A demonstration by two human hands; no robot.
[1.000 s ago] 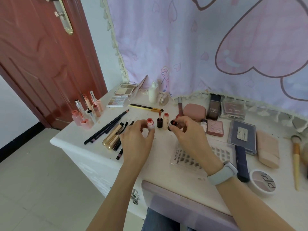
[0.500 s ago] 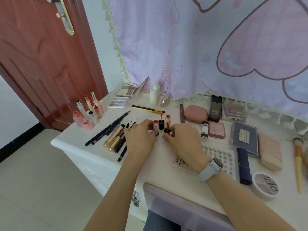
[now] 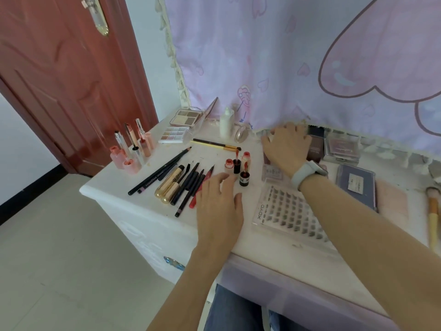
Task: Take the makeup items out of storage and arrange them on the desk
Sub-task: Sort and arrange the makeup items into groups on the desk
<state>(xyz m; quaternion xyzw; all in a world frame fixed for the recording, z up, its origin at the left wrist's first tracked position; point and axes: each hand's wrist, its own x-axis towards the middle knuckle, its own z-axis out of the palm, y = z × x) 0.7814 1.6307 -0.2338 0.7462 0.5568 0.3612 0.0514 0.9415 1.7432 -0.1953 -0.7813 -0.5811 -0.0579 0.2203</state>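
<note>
The left hand (image 3: 218,209) is held flat and spread at 6 o'clock on the desk (image 3: 152,218), nothing gripped, its fingertips just short of four small lip bottles (image 3: 238,167). At 9 o'clock from it a fan of pencils (image 3: 181,185) and two gold tubes (image 3: 170,187) is laid out; at 3 o'clock a lash tray (image 3: 291,211) lies by the near edge. Farther, at 1 o'clock, the right hand (image 3: 287,149), a watch (image 3: 307,174) on its wrist, is spread loosely over a compact that is mostly hidden; whether anything is gripped cannot be told. Palettes (image 3: 355,185), a sponge (image 3: 391,201) and a brush (image 3: 433,216) lie at 3 o'clock, lip glosses (image 3: 133,151) at 10 o'clock, two shadow palettes (image 3: 181,125) and a white bottle (image 3: 226,124) at 12 o'clock by the curtain (image 3: 286,56).

The task is judged nearly done: most items are out and grouped; only tidying seems left. Little bare room is left, mainly a strip between the hands. The pencils and the lash tray sit close to the front edge, where a careless sweep could knock them off.
</note>
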